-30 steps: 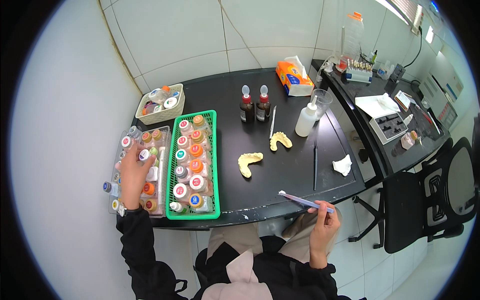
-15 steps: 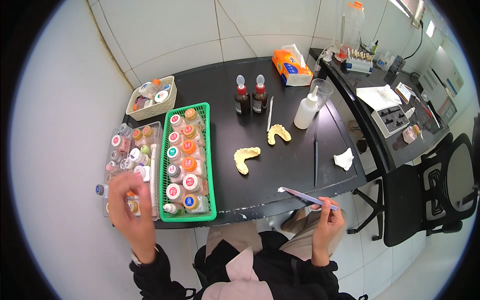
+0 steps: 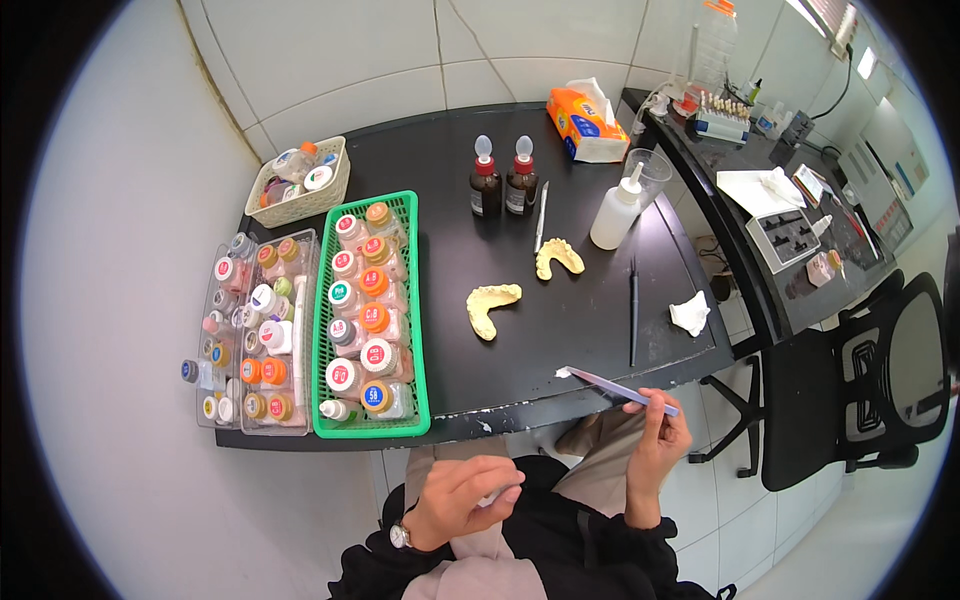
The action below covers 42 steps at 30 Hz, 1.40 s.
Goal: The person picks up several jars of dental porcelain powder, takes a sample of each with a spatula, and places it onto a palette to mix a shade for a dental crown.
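My right hand (image 3: 658,445) pinches a slim lilac tool (image 3: 620,388), whose exact kind does not show. Its tip lies at the table's near edge, by a small white dab (image 3: 562,373). Over my lap, my left hand (image 3: 462,500) is closed with curled fingers around a small pale thing (image 3: 492,496), mostly hidden. On the black table (image 3: 450,375) lie two yellowish dental arch casts, the nearer cast (image 3: 490,308) and the farther cast (image 3: 557,259). A dark slender instrument (image 3: 634,312) lies right of them, and a pale one (image 3: 541,218) lies behind them.
Left stand a green basket (image 3: 424,400) and clear trays (image 3: 300,430) of capped jars, with a cream basket (image 3: 340,190) behind. Two brown dropper bottles (image 3: 486,190), a white squeeze bottle (image 3: 614,215), a tissue pack (image 3: 588,125) and crumpled tissue (image 3: 689,314) are on the table. An office chair (image 3: 850,390) stands right.
My left hand has moved right and nearer, from the jars at the left to above my lap, with a small pale thing in it. My right hand has hardly moved.
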Each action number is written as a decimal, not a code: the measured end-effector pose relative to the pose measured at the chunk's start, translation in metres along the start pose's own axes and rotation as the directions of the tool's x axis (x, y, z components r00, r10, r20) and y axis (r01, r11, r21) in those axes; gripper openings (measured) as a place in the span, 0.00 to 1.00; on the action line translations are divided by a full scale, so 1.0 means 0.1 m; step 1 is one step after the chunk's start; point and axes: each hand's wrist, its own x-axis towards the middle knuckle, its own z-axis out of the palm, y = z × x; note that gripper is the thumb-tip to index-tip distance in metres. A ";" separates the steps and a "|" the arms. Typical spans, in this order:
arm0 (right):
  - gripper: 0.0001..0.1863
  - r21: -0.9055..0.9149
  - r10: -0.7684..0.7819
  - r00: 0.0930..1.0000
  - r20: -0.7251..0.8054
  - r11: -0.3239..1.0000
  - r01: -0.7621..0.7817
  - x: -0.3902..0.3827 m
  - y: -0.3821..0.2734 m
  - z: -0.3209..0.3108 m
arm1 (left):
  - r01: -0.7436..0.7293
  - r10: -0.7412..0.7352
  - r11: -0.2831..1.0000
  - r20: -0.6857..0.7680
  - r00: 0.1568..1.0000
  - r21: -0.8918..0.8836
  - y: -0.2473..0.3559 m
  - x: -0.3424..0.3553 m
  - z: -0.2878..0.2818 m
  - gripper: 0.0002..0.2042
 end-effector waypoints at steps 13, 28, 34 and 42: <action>0.15 -0.054 -0.025 1.000 -0.016 0.998 0.024 -0.04 0.00 -0.01 | 0.130 -0.111 0.987 0.187 0.976 -0.096 -0.05 0.08 0.04 0.07; 0.08 -0.167 -0.481 0.828 0.288 0.826 0.538 0.03 -0.07 -0.17 | 0.162 -0.119 0.979 0.304 0.945 -0.120 -0.16 0.04 0.14 0.05; 0.07 -0.211 -0.515 0.791 0.331 0.776 0.594 0.01 -0.15 -0.15 | 0.156 -0.107 0.975 0.276 0.955 -0.161 -0.16 0.04 0.21 0.05; 0.09 -0.428 -0.420 0.888 -0.185 0.848 0.312 0.32 -0.09 -0.40 | 0.187 -0.129 0.966 0.292 0.948 -0.180 -0.16 0.04 0.25 0.04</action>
